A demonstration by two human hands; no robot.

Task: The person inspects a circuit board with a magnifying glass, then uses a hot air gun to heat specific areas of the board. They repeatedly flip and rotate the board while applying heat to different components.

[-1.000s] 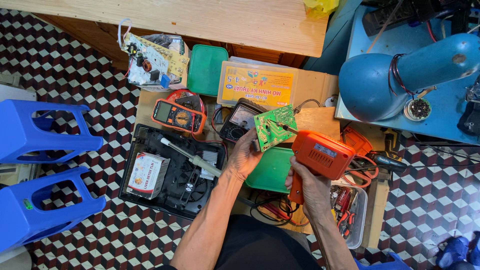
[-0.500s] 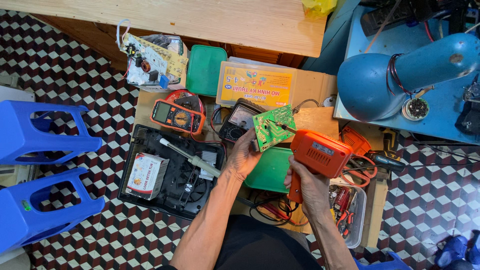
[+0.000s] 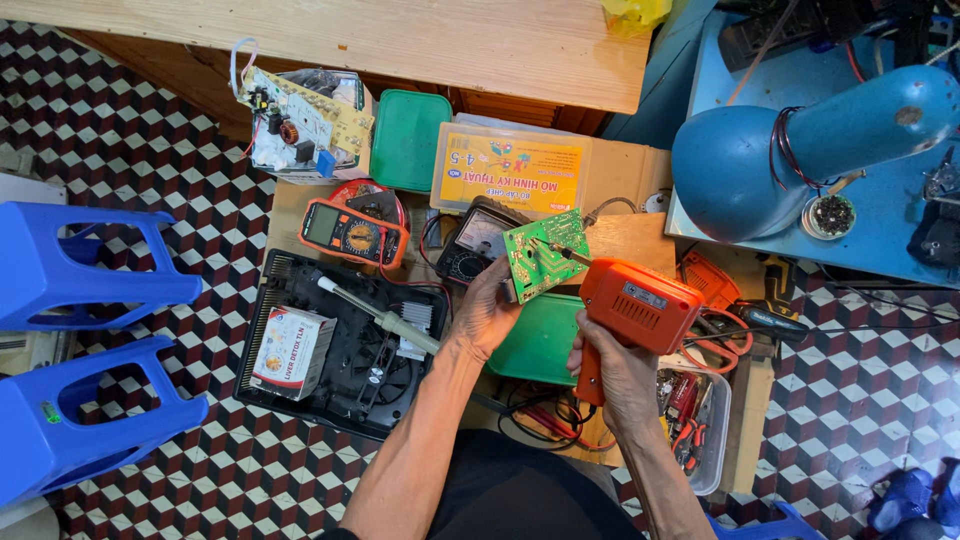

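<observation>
Cluttered low bench (image 3: pixel 620 240): your left hand (image 3: pixel 487 315) grips the green circuit board (image 3: pixel 545 253); right hand (image 3: pixel 618 372) holds the orange soldering gun (image 3: pixel 640 305), tip on board; soldering underway, steady contact required

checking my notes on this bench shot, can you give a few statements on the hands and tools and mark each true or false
1. The left hand holds a green circuit board. True.
2. The right hand grips a blue drill. False: it grips an orange soldering gun.
3. The gun's tip points at the board. True.
4. The orange multimeter lies in the left hand. False: it lies on the bench, apart from both hands.
</observation>
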